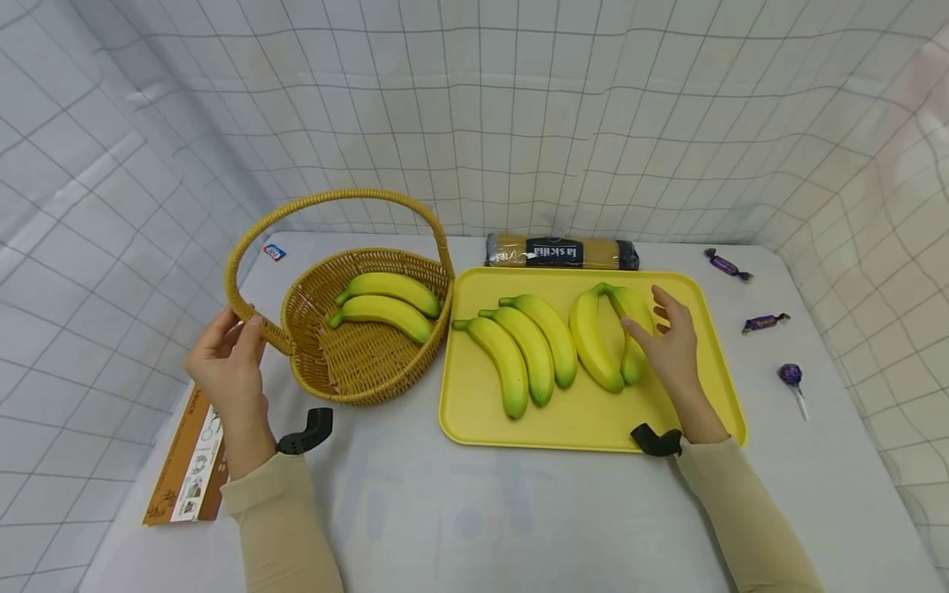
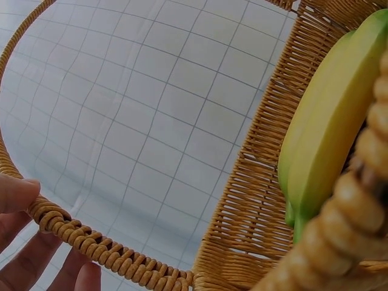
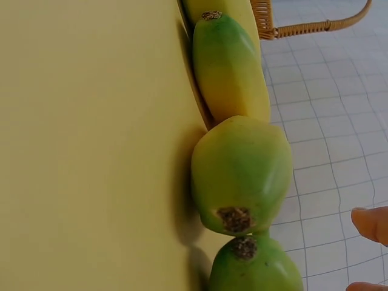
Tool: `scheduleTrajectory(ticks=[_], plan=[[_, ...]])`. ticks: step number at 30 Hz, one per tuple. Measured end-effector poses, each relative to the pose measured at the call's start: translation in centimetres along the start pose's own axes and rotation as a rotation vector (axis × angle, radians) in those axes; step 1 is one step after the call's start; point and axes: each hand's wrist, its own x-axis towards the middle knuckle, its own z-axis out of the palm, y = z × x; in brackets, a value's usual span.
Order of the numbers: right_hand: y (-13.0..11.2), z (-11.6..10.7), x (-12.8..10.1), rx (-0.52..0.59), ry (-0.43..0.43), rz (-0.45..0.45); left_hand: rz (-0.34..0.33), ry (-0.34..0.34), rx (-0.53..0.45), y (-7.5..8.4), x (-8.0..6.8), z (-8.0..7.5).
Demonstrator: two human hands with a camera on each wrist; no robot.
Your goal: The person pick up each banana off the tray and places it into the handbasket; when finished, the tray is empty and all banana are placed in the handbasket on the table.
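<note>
My left hand [image 1: 231, 356] holds the base of the wicker basket's arched handle [image 1: 252, 235] between thumb and fingers. Inside the basket [image 1: 356, 362] lie two yellow bananas [image 1: 385, 317] with green tips. On the yellow tray [image 1: 593, 424], three bananas [image 1: 522, 346] fan out at the left, beside a pair joined at the stem [image 1: 604, 288]. Over the right part of that pair hovers my right hand [image 1: 670, 338], fingers spread and nothing in it. The right wrist view shows blunt green banana ends [image 3: 242, 173] close up, with fingertips [image 3: 371, 224] apart from them.
Behind the tray lies a pack of spaghetti [image 1: 561, 252]. Two purple wrapped candies [image 1: 728, 265] and a lollipop [image 1: 791, 375] are at the right. A small blue-red packet [image 1: 273, 251] lies behind the basket; a brown box [image 1: 185, 469] sits by my left forearm. Gridded walls enclose the table.
</note>
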Motion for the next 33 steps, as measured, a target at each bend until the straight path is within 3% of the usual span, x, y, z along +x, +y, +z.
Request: scheduleTrajectory(ticks=[18,33], plan=[[1.5,0.1,0.8,-0.011,-0.130,0.181,0.012,0.003,0.018,0.0,0.0,0.0],[1.9,0.3,0.7,-0.047,-0.157,0.225,0.034,-0.005,0.024,-0.2,-0.1,0.0]])
